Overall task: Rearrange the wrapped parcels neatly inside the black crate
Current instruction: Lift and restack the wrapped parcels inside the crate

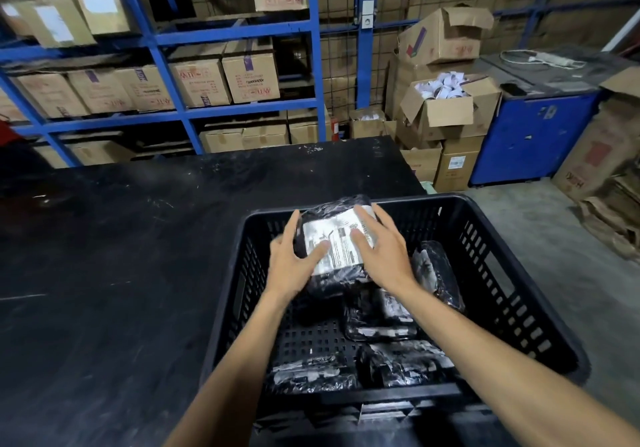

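A black slotted crate (519,294) stands at the right edge of a black table (121,256). At its far left corner a black-wrapped parcel with a white label (337,238) is tilted up between my hands. My left hand (294,259) grips its left side with the thumb over the label. My right hand (381,249) lies flat on its right side, fingers spread. Several other black wrapped parcels lie in the crate: one leaning on the right wall (438,273), one in the middle (381,315), and two near the front (311,374) (405,363).
Blue steel racks (166,65) with cardboard boxes stand behind the table. Open cartons (446,107) and a blue cabinet (530,134) are at the back right. Flattened cardboard (609,176) leans at the far right on the concrete floor.
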